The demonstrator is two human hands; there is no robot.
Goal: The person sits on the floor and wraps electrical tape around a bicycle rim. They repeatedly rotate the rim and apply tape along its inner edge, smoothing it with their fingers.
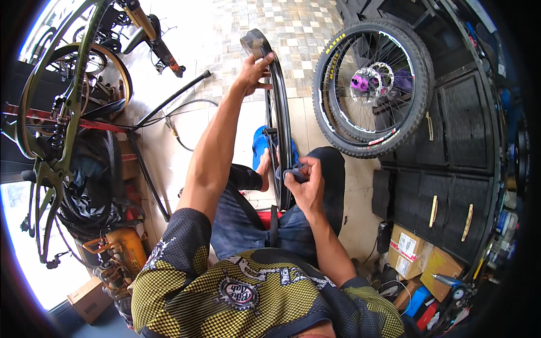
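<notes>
A: What is being held at the centre of the view?

B: A bare black bicycle rim (280,112) is being stood upright on edge between the seated person's knees. Its top is being gripped by the left hand (255,72), whose fingers are being curled closed over the rim where a loose end of rim tape (253,42) is sticking up.

A: And lower down?

B: The right hand (305,185) is being pressed against the rim's near side, with thumb and fingers pinched together on a small dark cloth (293,173). A bare foot (263,167) is being rested just beside the rim, above a blue object (260,144) on the floor.

A: What is being shown around the person?

B: A complete wheel (369,84) with a knobby tyre and purple hub is being leaned against dark cabinets (451,163) to the right, well apart from the rim. An olive bicycle frame (56,124) is being shown at the left, with a yellow compressor (121,250) near the lower left and cardboard boxes (420,256) at the lower right. The floor is tiled (293,28).
</notes>
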